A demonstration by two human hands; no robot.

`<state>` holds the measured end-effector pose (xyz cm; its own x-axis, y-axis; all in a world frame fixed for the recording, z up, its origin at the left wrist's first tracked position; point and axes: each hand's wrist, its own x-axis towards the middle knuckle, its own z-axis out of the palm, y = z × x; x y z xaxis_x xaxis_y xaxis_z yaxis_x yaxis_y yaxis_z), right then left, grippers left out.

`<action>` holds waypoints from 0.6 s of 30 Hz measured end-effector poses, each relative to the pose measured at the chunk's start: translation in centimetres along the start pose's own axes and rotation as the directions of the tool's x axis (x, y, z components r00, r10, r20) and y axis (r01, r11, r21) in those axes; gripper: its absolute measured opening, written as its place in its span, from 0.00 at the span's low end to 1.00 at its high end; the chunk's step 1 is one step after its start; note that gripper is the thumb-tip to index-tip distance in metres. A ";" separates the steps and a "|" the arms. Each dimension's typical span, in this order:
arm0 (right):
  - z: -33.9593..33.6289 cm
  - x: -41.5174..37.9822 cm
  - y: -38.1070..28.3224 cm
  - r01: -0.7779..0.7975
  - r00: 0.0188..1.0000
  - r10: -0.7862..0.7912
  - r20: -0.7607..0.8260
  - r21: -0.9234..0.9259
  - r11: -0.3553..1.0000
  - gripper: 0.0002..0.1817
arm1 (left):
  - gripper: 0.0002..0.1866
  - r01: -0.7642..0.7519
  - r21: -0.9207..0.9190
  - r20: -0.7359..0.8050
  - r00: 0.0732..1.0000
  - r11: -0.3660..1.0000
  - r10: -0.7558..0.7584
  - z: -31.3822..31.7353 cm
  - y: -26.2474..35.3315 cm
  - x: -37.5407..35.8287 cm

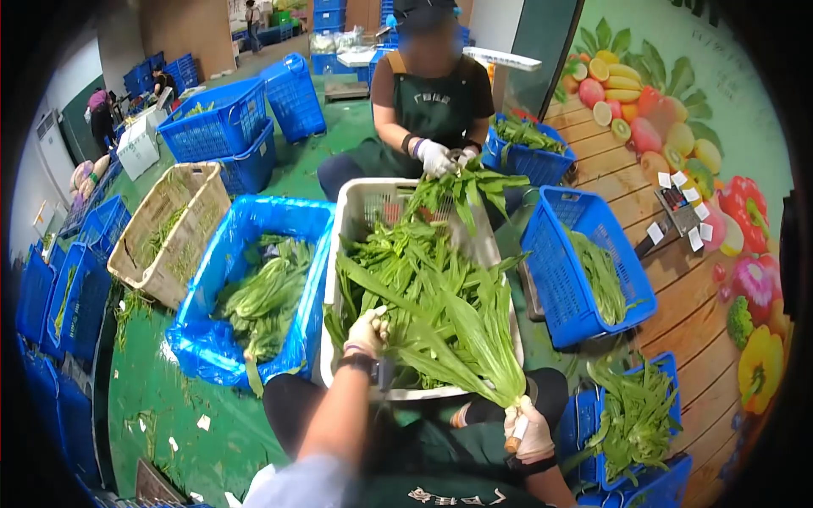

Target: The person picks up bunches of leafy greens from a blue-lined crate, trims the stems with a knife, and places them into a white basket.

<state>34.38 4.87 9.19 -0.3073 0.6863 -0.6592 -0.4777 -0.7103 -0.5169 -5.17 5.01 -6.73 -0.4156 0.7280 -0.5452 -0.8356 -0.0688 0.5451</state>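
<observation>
My right hand, in a pale glove, is closed around the stem end of a bunch of long-leaved greens. A short brown, handle-like end sticks out below its fingers. The bunch fans up and left over a white crate of loose green leaves. My left hand, also gloved, has its fingers curled in beside the leaf tips, over the crate's left side. I cannot tell what, if anything, it pinches. A dark watch is on that wrist.
Opposite me sits a person, gloved hands holding leafy stems over the crate's far end. A blue-lined crate of greens stands left, a beige crate beyond it. Blue crates with greens line my right, along a printed wall.
</observation>
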 end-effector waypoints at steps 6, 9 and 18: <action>-0.1 0.2 -1.4 0.029 0.998 -0.029 0.047 -0.009 1.000 0.10 | 0.49 -0.248 0.533 -0.327 0.821 0.809 0.467 3.6 7.8 -8.3; 2.3 0.1 -1.6 0.050 0.988 -0.040 0.151 -0.059 0.997 0.11 | 0.48 -0.440 0.699 -0.094 0.725 0.564 0.682 4.1 6.6 -10.8; 11.6 0.6 2.4 0.509 0.845 -0.315 0.431 -0.473 0.719 0.25 | 0.37 0.106 0.063 0.525 0.842 0.992 -0.123 10.2 -1.6 -19.9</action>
<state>23.53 5.39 13.87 -0.4643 0.8713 -0.1589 -0.1110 -0.2352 -0.9656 8.15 -2.40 9.77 -0.0589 0.9796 -0.1922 -0.8507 0.0515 0.5232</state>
